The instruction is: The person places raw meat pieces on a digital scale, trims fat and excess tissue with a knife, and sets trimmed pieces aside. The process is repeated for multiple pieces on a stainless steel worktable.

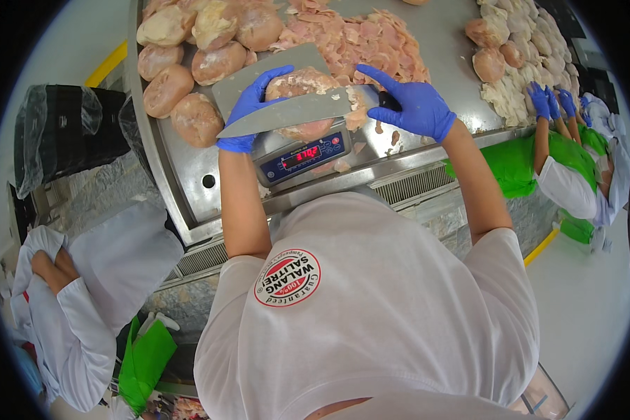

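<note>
A rounded ham (304, 82) with a pale, patchy surface rests on a digital scale (308, 155) with a blue front panel and red lit digits. My left hand (252, 106), in a blue glove, grips the ham's left side. Across the front of the ham lies the broad blade of a large knife (287, 115), its tip pointing left past my left wrist. The knife's black handle is in my gloved right hand (420, 108), with a finger stretched out toward the far left. Pale scraps cling to the blade near the handle.
Several whole hams (220, 64) crowd the steel table's left side. Sliced pink meat (357, 42) is heaped beyond the scale. More hams and pale trimmings (507, 98) lie at right, near co-workers' gloved hands (549, 101). Another person (84, 301) stands at left; a raised rim (287, 203) edges the table.
</note>
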`<state>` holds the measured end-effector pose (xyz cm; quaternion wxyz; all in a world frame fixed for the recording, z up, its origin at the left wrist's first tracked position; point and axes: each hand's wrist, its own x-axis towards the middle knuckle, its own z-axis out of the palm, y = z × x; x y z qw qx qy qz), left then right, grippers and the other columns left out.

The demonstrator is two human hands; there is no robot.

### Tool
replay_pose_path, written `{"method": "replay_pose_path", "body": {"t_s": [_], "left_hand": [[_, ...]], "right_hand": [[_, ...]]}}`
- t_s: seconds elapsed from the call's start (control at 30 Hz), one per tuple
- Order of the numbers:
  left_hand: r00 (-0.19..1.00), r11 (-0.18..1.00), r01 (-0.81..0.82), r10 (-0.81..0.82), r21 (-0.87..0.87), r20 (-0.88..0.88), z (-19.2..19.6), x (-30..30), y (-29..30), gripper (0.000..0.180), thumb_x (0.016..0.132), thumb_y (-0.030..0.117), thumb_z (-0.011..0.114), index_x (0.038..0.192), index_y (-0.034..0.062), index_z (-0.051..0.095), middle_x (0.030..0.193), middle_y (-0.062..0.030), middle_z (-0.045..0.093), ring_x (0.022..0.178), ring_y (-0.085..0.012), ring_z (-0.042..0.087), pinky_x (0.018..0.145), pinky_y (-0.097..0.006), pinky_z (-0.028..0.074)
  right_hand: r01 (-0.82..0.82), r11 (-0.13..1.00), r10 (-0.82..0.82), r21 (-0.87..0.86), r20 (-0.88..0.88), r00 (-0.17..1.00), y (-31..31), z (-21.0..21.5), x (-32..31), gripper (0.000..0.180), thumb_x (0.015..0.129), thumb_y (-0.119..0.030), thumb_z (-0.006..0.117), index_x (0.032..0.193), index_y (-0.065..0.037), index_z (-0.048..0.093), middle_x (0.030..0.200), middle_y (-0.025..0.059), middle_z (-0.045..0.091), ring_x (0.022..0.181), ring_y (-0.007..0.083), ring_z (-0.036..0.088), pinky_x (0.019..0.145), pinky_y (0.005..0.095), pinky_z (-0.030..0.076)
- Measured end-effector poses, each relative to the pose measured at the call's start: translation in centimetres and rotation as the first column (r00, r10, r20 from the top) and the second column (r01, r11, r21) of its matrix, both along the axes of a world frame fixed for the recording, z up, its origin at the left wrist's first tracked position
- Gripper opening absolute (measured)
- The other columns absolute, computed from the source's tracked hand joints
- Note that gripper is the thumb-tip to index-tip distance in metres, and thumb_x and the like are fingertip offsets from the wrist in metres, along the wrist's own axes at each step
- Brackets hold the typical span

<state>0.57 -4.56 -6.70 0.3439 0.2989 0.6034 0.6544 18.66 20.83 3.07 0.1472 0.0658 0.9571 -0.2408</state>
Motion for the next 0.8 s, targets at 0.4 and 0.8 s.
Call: {"method": "replay_pose_path", "body": {"t_s": [0.4,0.8], "left_hand": [[0.972,0.986,-0.165,0.167,0.024,-0.165,-3.8,-2.3,1.2,0.046,0.09,0.014,0.068,0.133,0.0048,0.057,0.125,-0.0091,0.063,0.115,-0.0205,0.059,0.102,-0.034,0.046],[0.912,0.973,-0.227,0.196,-0.046,-0.361,-0.1,0.7,1.1,0.053,0.084,0.019,0.076,0.13,0.004,0.056,0.127,-0.012,0.06,0.119,-0.0221,0.056,0.105,-0.035,0.044]], "right_hand": [[-0.011,1.0,0.011,-0.001,-0.136,0.991,-4.2,-2.5,-4.3,0.071,0.094,-0.058,0.053,0.154,-0.026,0.031,0.096,0.0173,0.071,0.084,0.0369,0.069,0.077,0.0432,0.054],[0.107,0.976,-0.119,-0.19,-0.051,0.992,-3.5,-3.6,2.4,0.077,0.093,-0.058,0.054,0.155,-0.022,0.026,0.093,0.014,0.072,0.088,0.0337,0.069,0.08,0.0407,0.054]]}}
